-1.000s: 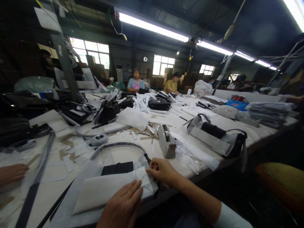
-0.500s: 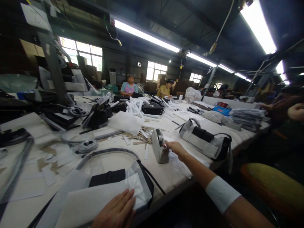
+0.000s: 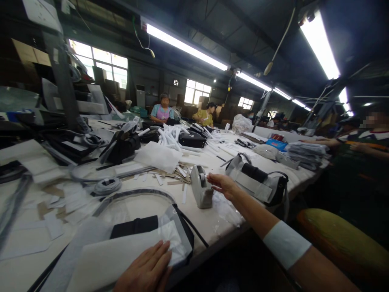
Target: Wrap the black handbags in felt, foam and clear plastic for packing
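Note:
My left hand (image 3: 148,263) lies flat, fingers stretched out, on white sheet wrapping (image 3: 112,253) folded over a black bag (image 3: 135,226). Clear plastic covers the bag's side, and its strap (image 3: 136,194) loops up behind it in a grey wrap. At the middle of the table stands a grey tape dispenser (image 3: 201,194). Close beside its tape roll is my right hand (image 3: 223,185), fingers extended and thumb apart. No piece of tape can be made out in it. Crumpled clear plastic (image 3: 227,209) lies under that wrist.
Another wrapped black bag (image 3: 255,178) lies to the right. Paper and card scraps (image 3: 60,202) and a coiled grey strap (image 3: 107,185) cover the left side. White rolls (image 3: 170,136) are heaped farther back. Several people sit or stand around the table; a yellow-green stool (image 3: 337,231) stands at right.
My right hand's fingers have loosened from a pinch at the dispenser and spread slightly. My left hand stays on the wrapping. The view has turned a little to the right.

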A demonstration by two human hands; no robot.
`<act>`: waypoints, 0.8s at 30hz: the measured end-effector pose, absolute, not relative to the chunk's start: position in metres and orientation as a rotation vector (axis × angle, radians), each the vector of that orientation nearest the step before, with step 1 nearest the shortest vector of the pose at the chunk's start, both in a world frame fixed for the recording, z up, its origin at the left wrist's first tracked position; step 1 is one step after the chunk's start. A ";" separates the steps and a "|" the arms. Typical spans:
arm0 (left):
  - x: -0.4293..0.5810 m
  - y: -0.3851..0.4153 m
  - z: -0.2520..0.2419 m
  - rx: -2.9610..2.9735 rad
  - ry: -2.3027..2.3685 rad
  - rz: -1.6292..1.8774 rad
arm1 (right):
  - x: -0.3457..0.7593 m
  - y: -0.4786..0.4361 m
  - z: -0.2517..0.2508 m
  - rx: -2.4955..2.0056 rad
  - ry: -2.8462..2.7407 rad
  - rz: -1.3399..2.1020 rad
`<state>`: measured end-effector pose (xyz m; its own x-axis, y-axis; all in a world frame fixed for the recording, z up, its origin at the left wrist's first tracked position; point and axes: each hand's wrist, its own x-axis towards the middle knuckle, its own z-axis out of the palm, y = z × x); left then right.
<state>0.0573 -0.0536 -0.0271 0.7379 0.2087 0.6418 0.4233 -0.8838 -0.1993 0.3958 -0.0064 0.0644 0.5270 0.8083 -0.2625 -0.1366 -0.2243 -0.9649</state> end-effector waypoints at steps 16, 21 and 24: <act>0.058 -0.053 -0.028 -2.633 -0.510 -0.954 | 0.367 -0.052 0.005 -1.372 -0.323 0.915; 0.057 -0.051 -0.031 -2.623 -0.490 -0.972 | 0.368 -0.044 0.005 -1.369 -0.351 0.892; 0.056 -0.052 -0.032 -2.599 -0.460 -0.915 | 0.369 -0.041 0.001 -1.363 -0.364 0.874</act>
